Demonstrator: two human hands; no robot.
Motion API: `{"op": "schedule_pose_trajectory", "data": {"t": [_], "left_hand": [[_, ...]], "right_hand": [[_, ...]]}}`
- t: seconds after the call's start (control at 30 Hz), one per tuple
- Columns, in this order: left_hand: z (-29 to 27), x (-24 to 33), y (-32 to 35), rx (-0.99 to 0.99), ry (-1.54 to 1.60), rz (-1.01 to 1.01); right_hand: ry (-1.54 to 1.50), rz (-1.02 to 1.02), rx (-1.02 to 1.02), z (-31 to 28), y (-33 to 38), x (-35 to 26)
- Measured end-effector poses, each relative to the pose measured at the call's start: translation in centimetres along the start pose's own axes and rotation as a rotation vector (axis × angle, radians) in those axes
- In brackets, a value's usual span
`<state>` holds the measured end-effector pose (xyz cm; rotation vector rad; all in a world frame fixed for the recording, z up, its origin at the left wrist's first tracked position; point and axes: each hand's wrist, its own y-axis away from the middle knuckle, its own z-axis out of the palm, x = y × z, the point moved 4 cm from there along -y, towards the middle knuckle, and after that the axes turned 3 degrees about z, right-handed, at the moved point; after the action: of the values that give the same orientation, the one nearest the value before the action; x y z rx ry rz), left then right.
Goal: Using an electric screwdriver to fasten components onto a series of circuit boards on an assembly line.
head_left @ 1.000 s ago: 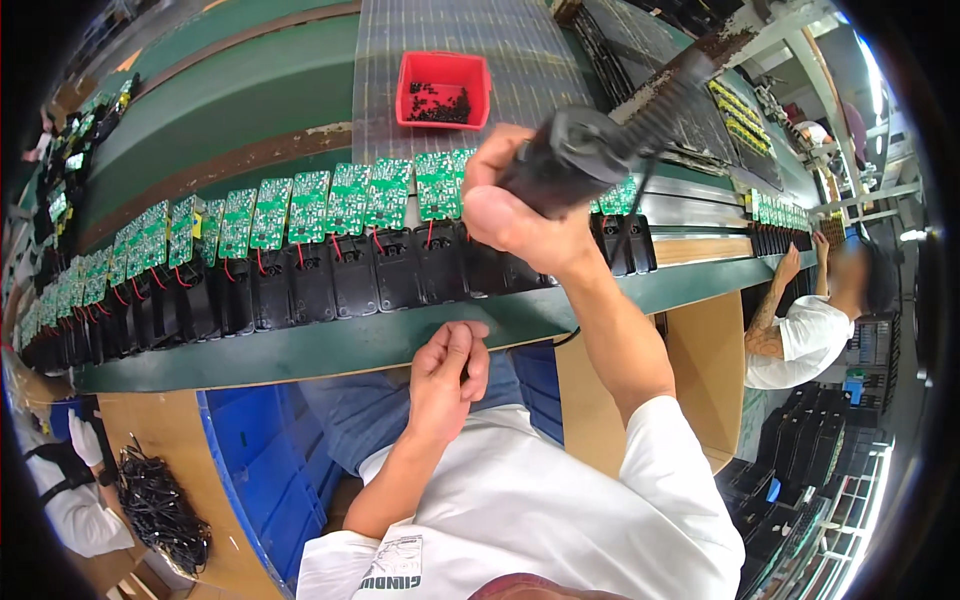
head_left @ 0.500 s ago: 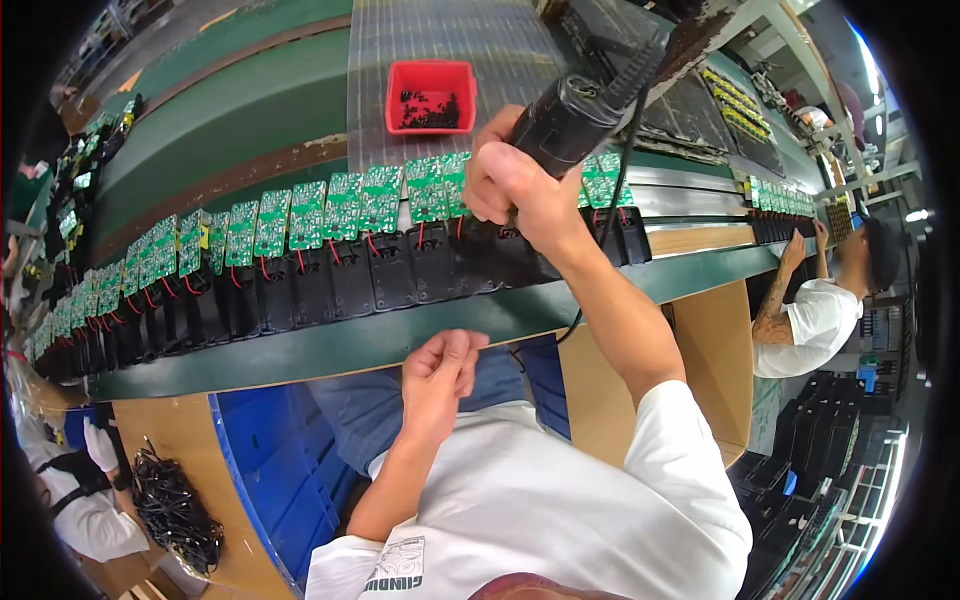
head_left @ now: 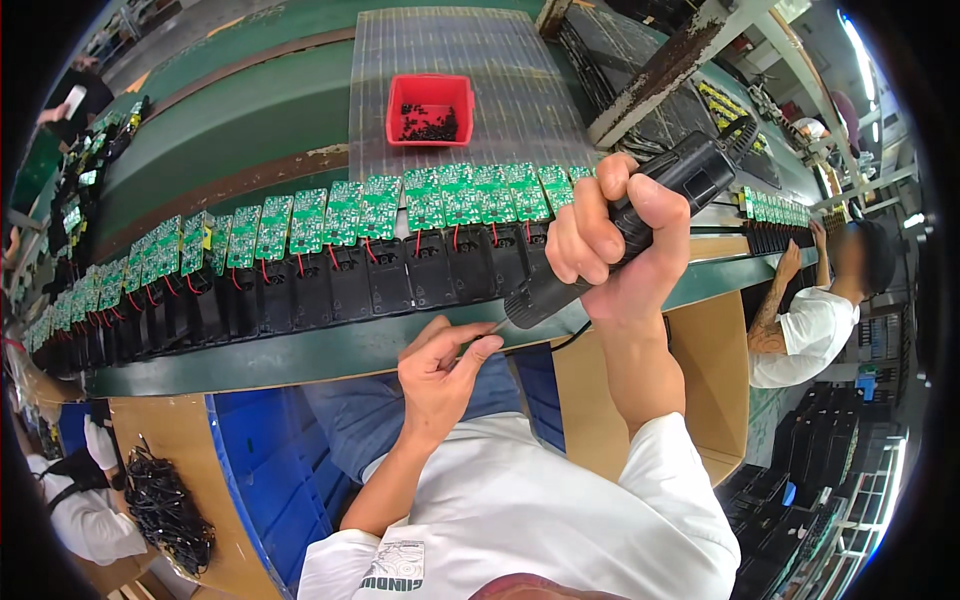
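My right hand (head_left: 632,240) is wrapped round a black electric screwdriver (head_left: 690,172), held tilted with its nose down to the left. Its thin metal bit (head_left: 502,324) reaches the fingertips of my left hand (head_left: 438,370). That hand is closed in a pinch at the bit's tip, just over the bench's front edge; whatever small thing may lie between the fingers cannot be made out. Behind both hands runs a long row of black plastic housings (head_left: 390,285). Green circuit boards (head_left: 424,200) lean at their far ends, joined by red wires.
A red bin (head_left: 430,141) of small black parts stands on a clear ribbed sheet (head_left: 375,60). A rusty metal post (head_left: 655,85) rises at the right. Below the bench are a cardboard box (head_left: 712,350) and blue crates (head_left: 265,430). A co-worker (head_left: 815,320) works farther right.
The screwdriver has swung from above the boards down toward me, its nose now pointing at my left hand. My left fingertips have come to meet the bit.
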<state>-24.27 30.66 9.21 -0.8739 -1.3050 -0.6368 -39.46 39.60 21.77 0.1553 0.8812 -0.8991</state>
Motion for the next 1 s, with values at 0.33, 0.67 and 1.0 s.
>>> {"op": "schedule_pose_trajectory", "data": {"t": [0.33, 0.67, 1.0], "left_hand": [[1.1, -0.2, 0.2, -0.103, 0.027, 0.078], [1.4, -3.7, 2.8, -0.140, 0.957, -0.748], [1.7, -4.0, 3.0, -0.114, 0.872, -0.731]], "right_hand": [[-0.016, -0.006, -0.012, -0.5, 0.8, 0.1], [0.432, -0.267, 0.138, -2.4, -2.0, 0.0], [0.503, -0.262, 0.156, -2.8, -2.8, 1.5]]}}
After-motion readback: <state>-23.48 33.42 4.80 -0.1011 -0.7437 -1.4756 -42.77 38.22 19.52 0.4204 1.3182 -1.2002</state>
